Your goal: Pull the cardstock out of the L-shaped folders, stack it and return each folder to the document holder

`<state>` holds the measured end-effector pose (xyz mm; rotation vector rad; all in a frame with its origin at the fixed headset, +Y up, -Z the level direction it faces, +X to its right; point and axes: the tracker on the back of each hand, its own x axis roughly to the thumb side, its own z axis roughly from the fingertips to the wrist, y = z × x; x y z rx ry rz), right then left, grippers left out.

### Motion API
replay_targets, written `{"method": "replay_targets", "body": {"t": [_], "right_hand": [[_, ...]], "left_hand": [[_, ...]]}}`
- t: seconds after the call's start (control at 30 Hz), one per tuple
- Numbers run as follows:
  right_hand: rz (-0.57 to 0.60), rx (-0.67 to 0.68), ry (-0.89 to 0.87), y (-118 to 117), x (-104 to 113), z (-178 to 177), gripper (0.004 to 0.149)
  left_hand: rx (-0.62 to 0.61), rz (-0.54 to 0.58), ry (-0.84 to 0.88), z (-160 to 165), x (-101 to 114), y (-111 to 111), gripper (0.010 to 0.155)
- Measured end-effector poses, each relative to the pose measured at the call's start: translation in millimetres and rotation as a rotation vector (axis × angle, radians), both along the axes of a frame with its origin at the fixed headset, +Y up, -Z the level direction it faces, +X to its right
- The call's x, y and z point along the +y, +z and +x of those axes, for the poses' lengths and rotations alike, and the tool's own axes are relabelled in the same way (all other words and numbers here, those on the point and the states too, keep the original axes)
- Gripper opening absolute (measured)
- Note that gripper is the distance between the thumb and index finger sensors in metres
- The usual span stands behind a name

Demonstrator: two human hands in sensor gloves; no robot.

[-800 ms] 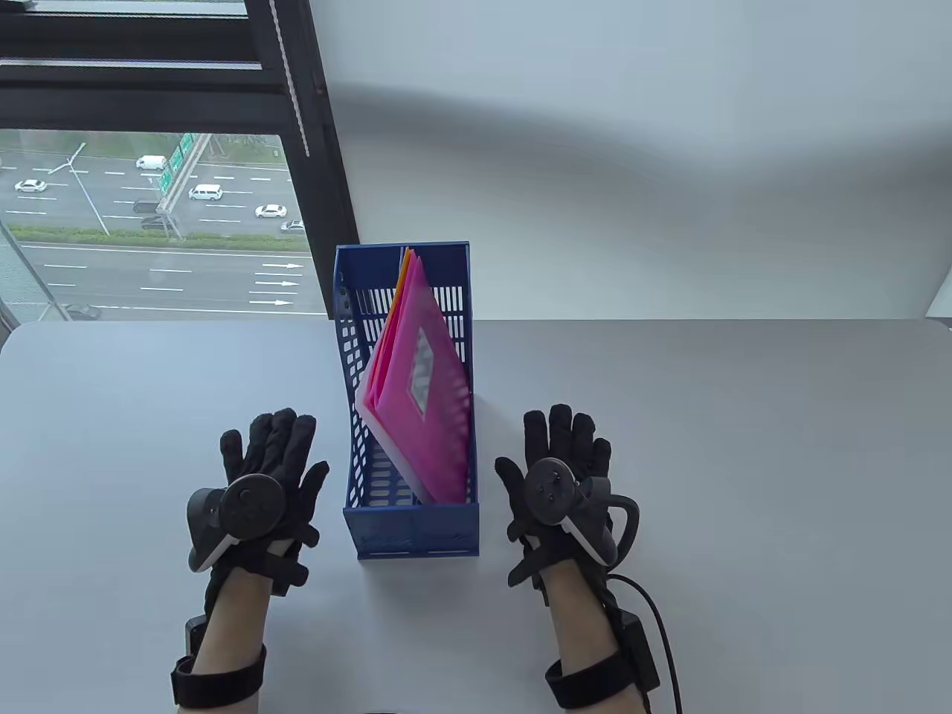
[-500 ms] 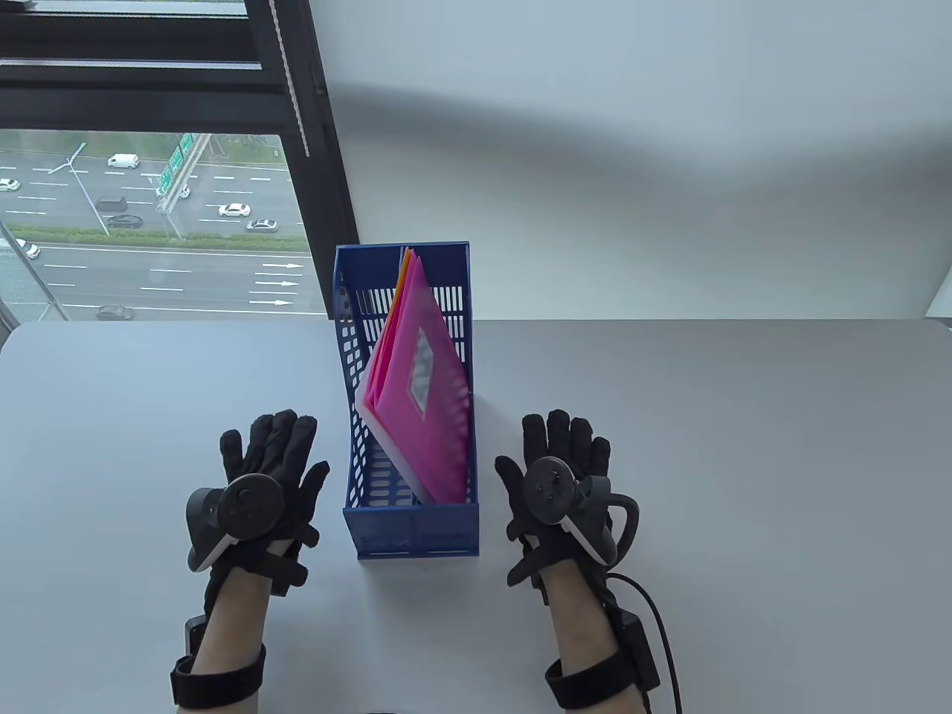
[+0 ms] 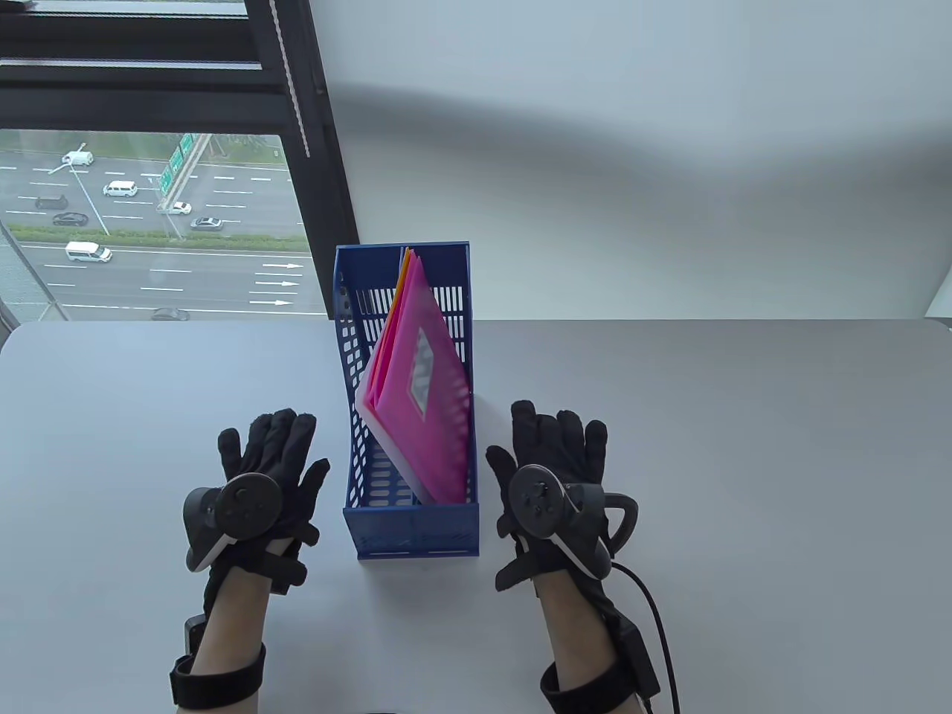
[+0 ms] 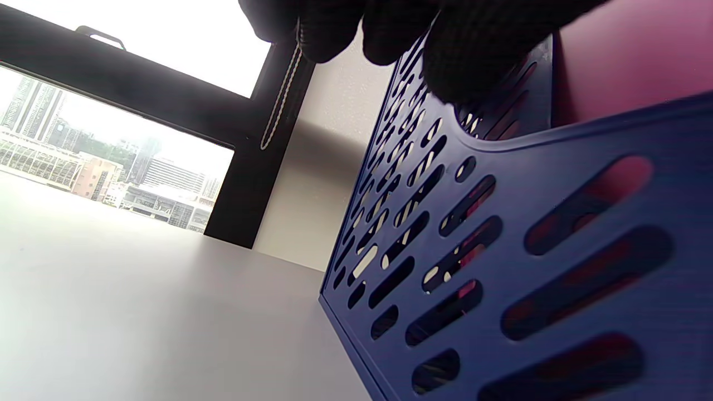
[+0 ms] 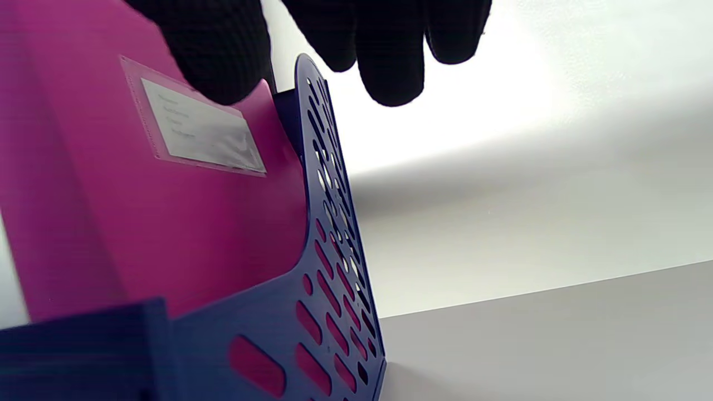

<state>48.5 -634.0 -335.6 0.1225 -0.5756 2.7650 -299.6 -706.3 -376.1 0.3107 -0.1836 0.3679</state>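
A blue perforated document holder (image 3: 357,446) (image 4: 501,267) (image 5: 328,312) stands in the middle of the white table (image 3: 744,483). Several folders lean inside it; the front one is a pink folder (image 3: 420,416) (image 5: 139,223) with a clear label pocket (image 3: 422,375) (image 5: 195,131). My left hand (image 3: 271,465) lies flat to the left of the holder, fingers straight, holding nothing. My right hand (image 3: 554,457) hovers just to the right of the holder, fingers spread and straight, empty. No loose cardstock shows on the table.
A window (image 3: 149,223) with a dark frame (image 3: 312,149) lies behind the table's far left; a white wall (image 3: 632,149) runs behind the rest. A black cable (image 3: 654,617) trails from my right wrist.
My right hand has shifted slightly left and forward, towards the holder. The left hand and the folders have not moved.
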Motion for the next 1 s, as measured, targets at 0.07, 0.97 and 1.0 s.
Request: {"method": "replay_targets", "body": {"t": [0.07,0.97,1.0], "right_hand": [[0.004,0.049,-0.02,5.8,5.5,-9.3,0.075],[0.239,0.006,-0.057,12.4,9.4,-48.7,0.064],[0.259,-0.019,-0.054,13.0,9.2,-48.2,0.062]], "left_hand": [[0.0,0.001,0.002,-0.1,0.0,-0.1,0.065],[-0.021,-0.008,0.021,3.2,-0.5,-0.1,0.064],[-0.02,-0.007,0.021,3.1,-0.2,0.0,0.064]]}}
